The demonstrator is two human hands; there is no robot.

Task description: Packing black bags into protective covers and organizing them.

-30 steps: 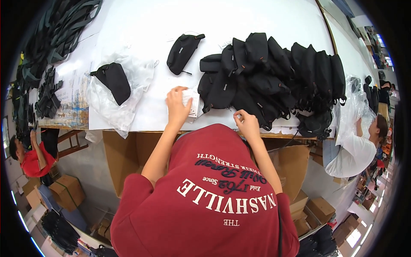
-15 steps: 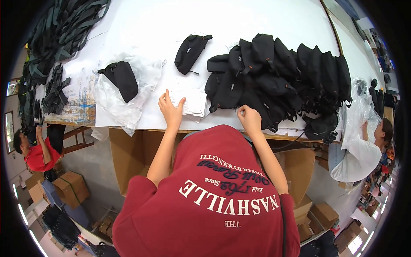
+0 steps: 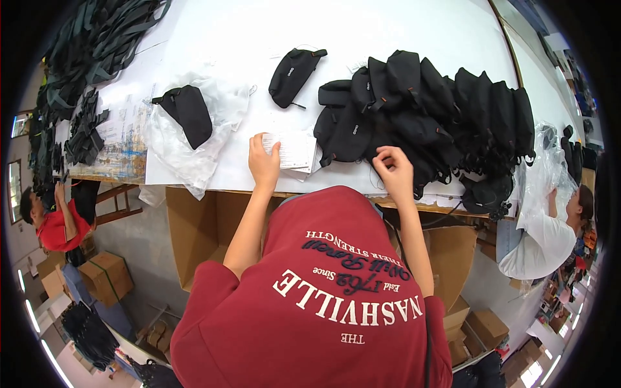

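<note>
A stack of white printed paper cards lies on the white table, partly fanned at its lower edge. My left hand grips the stack's left edge, thumb over the top cards. To the right, my right hand is closed in a pinch at the near edge of the black pouches. A thin dark string hangs by its fingertips. Beyond the cards lies a single black pouch with a strap end. Another black pouch rests on a clear plastic bag at left.
Dark straps are heaped at the far left. Cardboard boxes stand on the floor at left, and an open carton sits under the table edge. Two people work nearby: a red-shirted person at left, a white-shirted person at right.
My right hand has moved right and slightly up, away from the cards, still pinched. My left hand's fingers have drawn in at the cards' left edge.
</note>
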